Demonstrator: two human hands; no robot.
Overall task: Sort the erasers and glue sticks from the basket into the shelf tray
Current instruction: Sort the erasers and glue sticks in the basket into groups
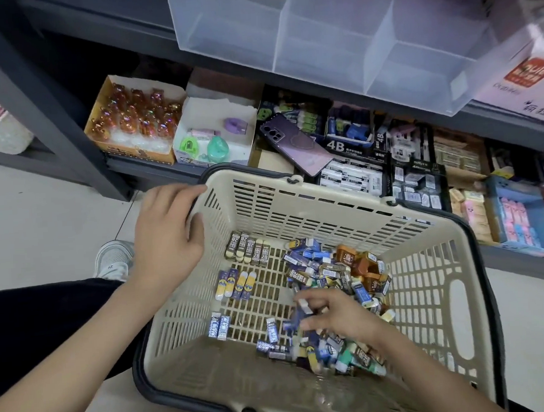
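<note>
A beige slatted basket (pixel 426 253) with dark handles sits on the floor in front of me. Inside, a loose heap of small wrapped erasers (pixel 338 271) fills the right half. Sorted rows lie on the left: grey 2B erasers (pixel 248 248), yellow-and-blue ones (pixel 237 284) and a blue-white pair (pixel 219 327). My right hand (pixel 331 316) is down in the heap, blurred, its fingers pinching a blue eraser (pixel 298 315). My left hand (pixel 167 231) rests on the basket's far left rim, fingers curled over the edge. A clear divided tray (pixel 333 36) stands on the shelf above.
The low shelf behind the basket holds boxes of 4B erasers (pixel 351 175), a purple phone (pixel 295 144), a box of amber trinkets (pixel 134 118), a white box of sharpeners (pixel 215 136) and pink packs (pixel 516 219). My shoe (pixel 114 257) and dark trouser leg are at left.
</note>
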